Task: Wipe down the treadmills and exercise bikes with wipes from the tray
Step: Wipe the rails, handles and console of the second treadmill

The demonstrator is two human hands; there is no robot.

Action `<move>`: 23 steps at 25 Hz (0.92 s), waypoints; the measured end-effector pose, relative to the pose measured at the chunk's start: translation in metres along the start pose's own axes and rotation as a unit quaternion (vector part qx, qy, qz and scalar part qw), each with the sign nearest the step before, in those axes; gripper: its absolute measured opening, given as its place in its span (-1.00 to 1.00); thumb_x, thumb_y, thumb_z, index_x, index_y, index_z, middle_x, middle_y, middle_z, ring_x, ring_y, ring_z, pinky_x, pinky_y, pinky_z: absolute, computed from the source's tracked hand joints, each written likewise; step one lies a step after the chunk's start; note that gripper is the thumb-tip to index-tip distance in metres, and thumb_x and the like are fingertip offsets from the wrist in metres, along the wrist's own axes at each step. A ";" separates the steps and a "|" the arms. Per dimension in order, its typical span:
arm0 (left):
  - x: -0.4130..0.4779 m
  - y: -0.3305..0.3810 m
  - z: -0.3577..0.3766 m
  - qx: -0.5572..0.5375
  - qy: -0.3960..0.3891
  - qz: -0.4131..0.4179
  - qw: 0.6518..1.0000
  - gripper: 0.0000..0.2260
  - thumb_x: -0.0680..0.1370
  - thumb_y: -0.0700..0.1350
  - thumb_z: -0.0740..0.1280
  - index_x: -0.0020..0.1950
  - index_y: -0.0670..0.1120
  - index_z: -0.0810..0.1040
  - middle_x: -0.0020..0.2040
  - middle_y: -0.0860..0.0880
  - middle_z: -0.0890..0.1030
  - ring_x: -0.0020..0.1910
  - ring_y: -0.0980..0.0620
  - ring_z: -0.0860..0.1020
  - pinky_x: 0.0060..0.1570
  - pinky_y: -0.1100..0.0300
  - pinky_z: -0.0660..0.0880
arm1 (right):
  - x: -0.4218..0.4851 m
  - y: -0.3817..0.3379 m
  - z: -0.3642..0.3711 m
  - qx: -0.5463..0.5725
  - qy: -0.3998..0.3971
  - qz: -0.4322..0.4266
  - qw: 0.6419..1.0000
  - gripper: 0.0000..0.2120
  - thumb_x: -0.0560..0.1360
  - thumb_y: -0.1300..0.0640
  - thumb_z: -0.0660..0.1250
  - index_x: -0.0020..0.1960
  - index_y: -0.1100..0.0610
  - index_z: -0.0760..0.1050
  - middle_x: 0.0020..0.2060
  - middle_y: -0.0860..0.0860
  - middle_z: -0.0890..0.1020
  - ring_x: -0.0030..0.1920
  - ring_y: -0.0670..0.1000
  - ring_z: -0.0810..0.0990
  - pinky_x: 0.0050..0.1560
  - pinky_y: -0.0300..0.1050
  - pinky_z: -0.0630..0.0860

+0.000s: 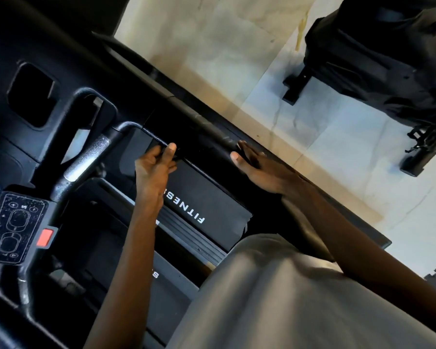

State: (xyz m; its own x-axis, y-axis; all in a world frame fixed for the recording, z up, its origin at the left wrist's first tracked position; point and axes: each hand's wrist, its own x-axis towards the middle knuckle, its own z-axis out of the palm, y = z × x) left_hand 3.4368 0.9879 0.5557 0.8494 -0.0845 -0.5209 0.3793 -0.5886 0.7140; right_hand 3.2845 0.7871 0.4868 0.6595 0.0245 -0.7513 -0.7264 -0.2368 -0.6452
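The treadmill (68, 54) is the thing under work here, and both hands are already on it. The left grip (154, 170) has its fingers curled over a thin black bar (151, 137) just above the lettered motor cover (212, 205), thumb laid along the bar. The right grip (254, 167) lies flat, fingers straight, on the side rail (207, 124) that runs along the treadmill's edge next to the tiled floor (337, 159). I cannot make out a wipe under either grip, and the tray is not in view.

The machine looks heavy and rigid, so it should take firm pressure without shifting. A wipe would be light, limp and probably damp, best bunched under the palm and fingers rather than pinched at a corner. The control pad (15, 227) probably wants a lighter touch. A second dark machine (375, 59) stands well apart on the floor.
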 end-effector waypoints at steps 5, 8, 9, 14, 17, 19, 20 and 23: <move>-0.001 0.010 0.001 0.037 0.002 -0.021 0.999 -0.92 0.61 -0.05 0.39 -0.03 -0.01 0.65 -0.06 0.05 0.71 -0.02 0.06 0.71 0.02 0.16 0.64 | -0.002 0.000 -0.009 -0.041 -0.020 -0.006 0.999 -0.14 0.45 -0.58 -0.22 0.62 -0.16 -0.12 0.61 -0.18 -0.01 0.60 0.04 0.05 0.53 0.17 -0.04; -0.001 0.015 0.002 0.041 0.004 -0.040 0.998 -0.91 0.62 -0.07 0.38 -0.02 -0.05 0.64 -0.01 -0.02 0.72 -0.01 0.04 0.71 0.05 0.13 0.63 | -0.001 -0.008 -0.007 -0.032 -0.035 -0.013 0.999 -0.17 0.46 -0.56 -0.24 0.62 -0.18 -0.14 0.60 -0.24 -0.07 0.60 -0.05 -0.02 0.50 0.16 -0.21; -0.002 0.015 0.001 0.043 0.001 -0.042 0.998 -0.91 0.62 -0.07 0.38 0.00 -0.06 0.65 0.01 -0.04 0.72 0.00 0.03 0.71 0.06 0.11 0.63 | 0.005 -0.017 -0.009 -0.005 -0.036 -0.033 0.999 -0.19 0.47 -0.56 -0.21 0.62 -0.19 -0.14 0.60 -0.26 -0.07 0.59 -0.08 -0.04 0.38 -0.02 -0.12; -0.002 0.018 -0.002 0.057 -0.024 -0.043 0.997 -0.83 0.63 -0.05 0.36 0.08 -0.14 0.65 0.04 -0.08 0.73 0.04 -0.05 0.70 0.09 0.06 0.62 | -0.001 -0.037 0.003 -0.069 0.023 -0.200 0.977 -0.20 0.59 -0.40 -0.05 0.64 0.03 -0.17 0.63 -0.06 -0.12 0.60 -0.08 -0.17 0.59 -0.04 -0.15; 0.000 0.019 -0.003 0.062 -0.015 -0.051 0.997 -0.84 0.62 -0.07 0.37 0.04 -0.15 0.65 0.01 -0.11 0.72 0.02 -0.07 0.71 0.10 0.04 0.62 | -0.029 -0.024 0.023 -0.168 0.058 -0.257 0.950 -0.22 0.61 -0.36 -0.08 0.64 0.07 -0.19 0.63 0.00 -0.17 0.60 -0.03 -0.24 0.60 -0.02 -0.15; 0.002 0.021 -0.005 0.065 -0.013 -0.054 0.996 -0.81 0.61 -0.08 0.39 0.05 -0.20 0.65 0.02 -0.18 0.71 0.00 -0.09 0.70 0.08 0.06 0.63 | -0.019 -0.028 0.026 -0.183 0.073 -0.266 0.944 -0.26 0.63 -0.32 -0.11 0.64 0.07 -0.17 0.63 0.01 -0.16 0.61 0.00 -0.22 0.60 0.03 -0.13; 0.002 0.021 -0.005 0.066 -0.016 -0.053 0.996 -0.78 0.61 -0.07 0.39 0.07 -0.23 0.64 0.03 -0.21 0.70 0.00 -0.10 0.70 0.07 0.08 0.63 | -0.009 -0.035 0.024 -0.179 0.081 -0.260 0.945 -0.28 0.64 -0.31 -0.11 0.64 0.07 -0.16 0.63 0.01 -0.14 0.61 0.00 -0.19 0.60 0.04 -0.13; 0.001 0.023 -0.004 0.076 -0.025 -0.048 0.996 -0.78 0.62 -0.06 0.38 0.09 -0.22 0.64 0.02 -0.15 0.72 0.00 -0.08 0.71 0.02 0.13 0.63 | 0.011 -0.051 0.013 -0.120 0.068 -0.197 0.971 -0.28 0.65 -0.30 -0.09 0.64 0.10 -0.15 0.63 0.05 -0.07 0.62 0.01 -0.11 0.60 0.02 -0.12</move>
State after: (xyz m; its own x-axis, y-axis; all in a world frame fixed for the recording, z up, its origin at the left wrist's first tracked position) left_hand 3.4477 0.9774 0.5731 0.7916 -0.0597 -0.6081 0.3947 -0.7099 0.5834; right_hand 3.3263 0.8118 0.5093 0.9082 0.0343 -0.4171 -0.3575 -0.4545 -0.8158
